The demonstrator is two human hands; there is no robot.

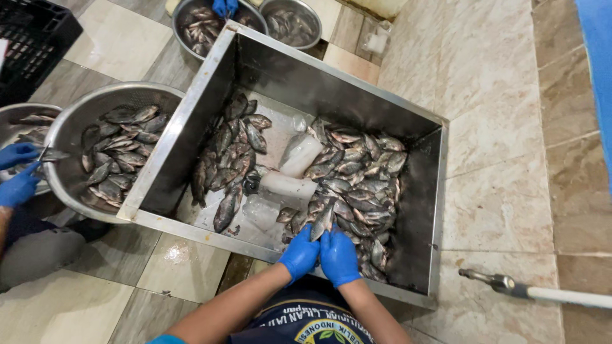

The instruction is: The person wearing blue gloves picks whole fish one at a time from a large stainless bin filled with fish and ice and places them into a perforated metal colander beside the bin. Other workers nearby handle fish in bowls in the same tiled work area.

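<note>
Both gloved hands sit at the near rim of the steel tub [417, 210], side by side, touching at the thumbs. The left hand [299, 253] and right hand [339, 256] together grip one fish [322, 221], fingers curled and pressed around its tail end; the fish points away from the person, head into the pile [360, 185] on the tub's right side. Exact finger placement under the fish is probably a wrap, hard to tell from above. A second heap of fish [229, 159] lies on the left side, with ice blocks [290, 178] between the two heaps. A round basin [70, 137] of fish stands just left of the tub; another person's blue-gloved hands [18, 172] work at a further bowl with a knife. Two more bowls [252, 16] sit beyond the tub, another glove in one. A hose nozzle [503, 283] lies on the tiled step at right. Risks: wet scales and wet gloves mean the fish could slip out of the grip and fall back or onto the floor; fin spines could puncture a glove; wet tiles underfoot are slick.
</note>
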